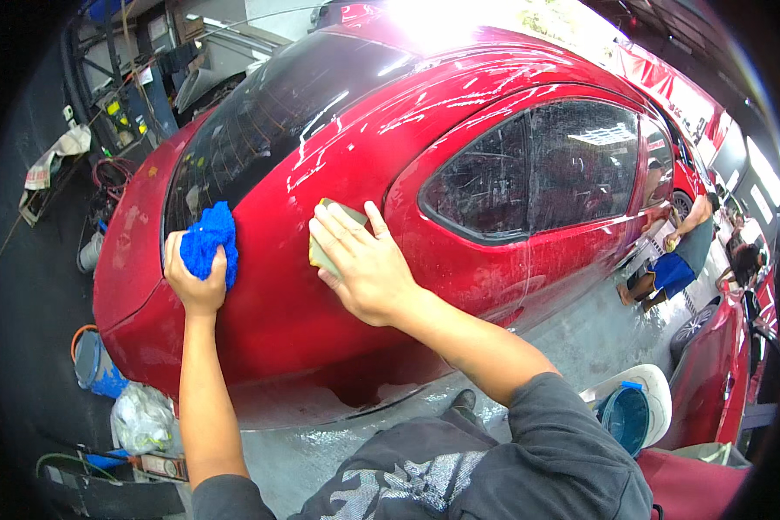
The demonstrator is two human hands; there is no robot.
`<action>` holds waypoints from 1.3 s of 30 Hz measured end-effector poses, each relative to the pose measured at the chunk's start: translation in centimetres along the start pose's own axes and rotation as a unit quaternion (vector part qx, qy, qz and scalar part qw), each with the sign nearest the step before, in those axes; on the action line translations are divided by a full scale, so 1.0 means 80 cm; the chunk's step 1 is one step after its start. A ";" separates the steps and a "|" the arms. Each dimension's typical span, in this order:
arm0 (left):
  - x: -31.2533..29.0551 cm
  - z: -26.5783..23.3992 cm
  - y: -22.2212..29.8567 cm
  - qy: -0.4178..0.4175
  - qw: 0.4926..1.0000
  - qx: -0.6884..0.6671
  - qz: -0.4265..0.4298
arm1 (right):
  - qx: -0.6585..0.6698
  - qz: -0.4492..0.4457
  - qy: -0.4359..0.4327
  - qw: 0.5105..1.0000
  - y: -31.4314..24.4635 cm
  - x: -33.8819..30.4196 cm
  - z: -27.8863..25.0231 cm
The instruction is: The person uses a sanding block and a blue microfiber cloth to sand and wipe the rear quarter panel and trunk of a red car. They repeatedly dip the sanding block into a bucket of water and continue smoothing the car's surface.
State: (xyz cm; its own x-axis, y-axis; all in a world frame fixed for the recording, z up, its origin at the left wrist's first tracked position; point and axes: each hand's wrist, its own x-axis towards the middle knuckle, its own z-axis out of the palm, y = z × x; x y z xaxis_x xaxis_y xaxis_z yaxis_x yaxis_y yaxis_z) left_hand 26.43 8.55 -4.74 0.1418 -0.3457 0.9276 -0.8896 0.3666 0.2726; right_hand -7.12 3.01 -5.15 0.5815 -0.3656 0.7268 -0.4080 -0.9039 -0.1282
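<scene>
A glossy red car [269, 329] fills the middle of the view, its rear left-hand side under my hands. Bunched in my left hand [198, 282] is a bright blue cloth [208, 243], held against the body just below the dark rear window [260, 130]. My right hand [364, 269] lies with its fingers over a flat yellow-green pad [328, 251], pressing it on the red panel behind the side window [481, 178]. The palm side and most of the pad are hidden beneath the fingers.
Another person [680, 251] bends beside the car's front. A blue bucket [624, 420] stands at my right near a second red car [711, 381]. Another blue bucket [98, 360] and a clear plastic bag [143, 418] sit at lower left. The grey floor [572, 347] looks wet.
</scene>
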 end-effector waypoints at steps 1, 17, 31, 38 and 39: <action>0.001 -0.001 0.000 0.004 1.000 0.001 0.005 | 0.080 0.023 -0.017 0.996 0.001 0.005 -0.021; 0.004 -0.001 0.002 0.001 1.000 -0.001 -0.002 | -0.176 -0.014 0.152 0.972 0.156 0.024 -0.081; -0.003 0.010 0.004 0.007 0.999 -0.032 -0.006 | -0.168 -0.060 0.080 0.981 0.119 0.003 -0.041; -0.006 0.020 0.006 0.000 0.998 -0.039 -0.050 | -0.333 0.099 0.216 0.912 0.347 0.064 -0.265; -0.002 0.029 0.006 -0.009 0.997 -0.045 -0.058 | -0.407 0.025 0.310 0.859 0.386 0.059 -0.263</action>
State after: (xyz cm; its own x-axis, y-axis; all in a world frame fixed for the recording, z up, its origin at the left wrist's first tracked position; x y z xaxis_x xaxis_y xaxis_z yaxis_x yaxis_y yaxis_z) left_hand 24.97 6.75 -5.38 0.2324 -0.4055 0.8841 -0.8250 0.3992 0.4000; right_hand -31.81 -21.98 8.48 0.1650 0.0178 0.9861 -0.9248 -0.3447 0.1610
